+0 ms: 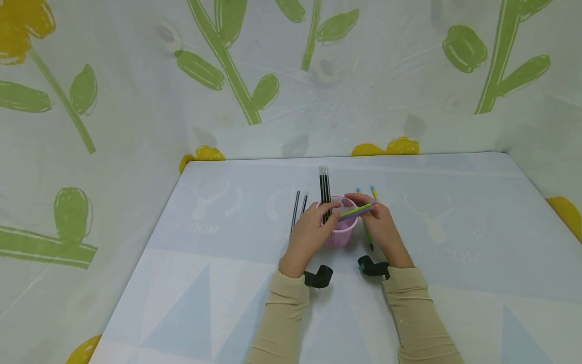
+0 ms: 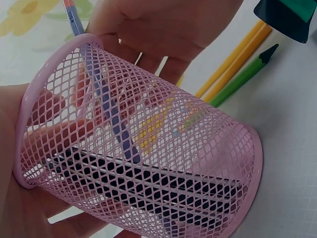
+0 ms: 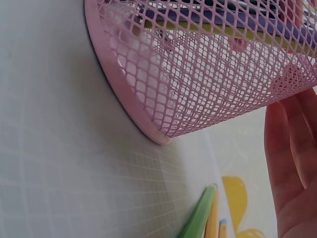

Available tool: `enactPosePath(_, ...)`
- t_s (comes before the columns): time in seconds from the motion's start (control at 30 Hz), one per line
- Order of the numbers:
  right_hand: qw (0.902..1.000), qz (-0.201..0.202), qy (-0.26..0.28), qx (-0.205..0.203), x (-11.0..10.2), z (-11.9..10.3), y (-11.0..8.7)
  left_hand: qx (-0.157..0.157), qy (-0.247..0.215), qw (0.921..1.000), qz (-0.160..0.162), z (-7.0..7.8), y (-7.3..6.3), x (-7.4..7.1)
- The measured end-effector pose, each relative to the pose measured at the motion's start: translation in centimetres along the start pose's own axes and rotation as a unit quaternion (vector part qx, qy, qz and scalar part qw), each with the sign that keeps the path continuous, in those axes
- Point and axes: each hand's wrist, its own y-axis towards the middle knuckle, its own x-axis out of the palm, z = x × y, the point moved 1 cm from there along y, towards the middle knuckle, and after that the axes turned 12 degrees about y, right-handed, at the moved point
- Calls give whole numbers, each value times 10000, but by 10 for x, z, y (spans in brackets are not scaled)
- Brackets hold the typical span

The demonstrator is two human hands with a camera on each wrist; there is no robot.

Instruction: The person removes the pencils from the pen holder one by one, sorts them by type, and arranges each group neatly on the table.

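Note:
A pink mesh pencil cup (image 1: 340, 237) stands on the table between both hands. My left hand (image 1: 306, 235) grips its left side near the rim. Several black pencils (image 1: 325, 184) stand in the cup beside that hand's fingers. A purple pencil and a yellow-green pencil (image 1: 356, 211) lean over the right rim; through the mesh, the purple pencil (image 2: 111, 106) slants down inside. My right hand (image 1: 375, 217) is at the cup's right side. In the right wrist view its fairly straight fingers (image 3: 280, 148) touch the mesh from outside. Its thumb is hard to make out.
Two dark pencils (image 1: 295, 210) lie on the table left of the cup. Beyond and under the right hand lie yellow pencils (image 1: 374, 192) and a green pencil (image 1: 369, 237). Black wrist cameras (image 1: 320, 276) sit at both wrists. A flower-patterned curtain (image 1: 291, 101) borders the table.

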Motion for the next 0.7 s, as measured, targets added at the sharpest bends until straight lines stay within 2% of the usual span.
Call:
enactPosePath(0.3, 9998, -87, 167, -32, 0, 1, 0, 8, 7, 10000, 38, 0, 0, 0)
enactPosePath(0.53, 9998, -82, 140, 100, 1, -3, -2, 4, -34, 9999, 106, 0, 0, -1)
enactPosePath(0.7, 9991, -350, 229, -95, 2, -5, -3, 34, 50, 9999, 154, 0, 0, -1)
